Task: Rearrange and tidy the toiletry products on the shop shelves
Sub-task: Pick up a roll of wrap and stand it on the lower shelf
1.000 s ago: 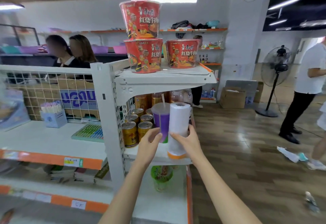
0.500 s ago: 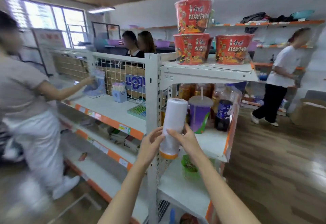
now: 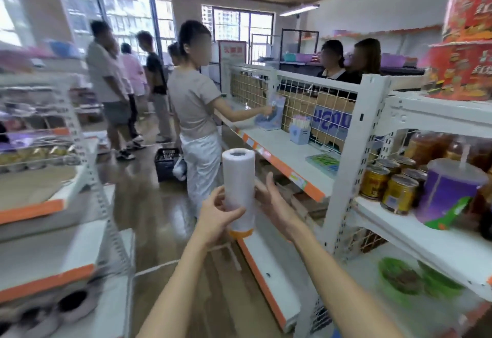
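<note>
Released by the right hand (image 3: 274,202), now open beside it, the upright white roll (image 3: 238,178) sits gripped in the left hand (image 3: 217,215).

Both bare forearms reach forward and up from the bottom edge, converging toward the middle. The left hand (image 3: 217,216) is raised with its fingers and thumb curled round the lower part of an upright white roll (image 3: 238,183), gripping it. The right hand (image 3: 275,203) sits just beside the roll on its right, palm turned toward it, fingers straight and spread, thumb up, not visibly closed on anything
</note>
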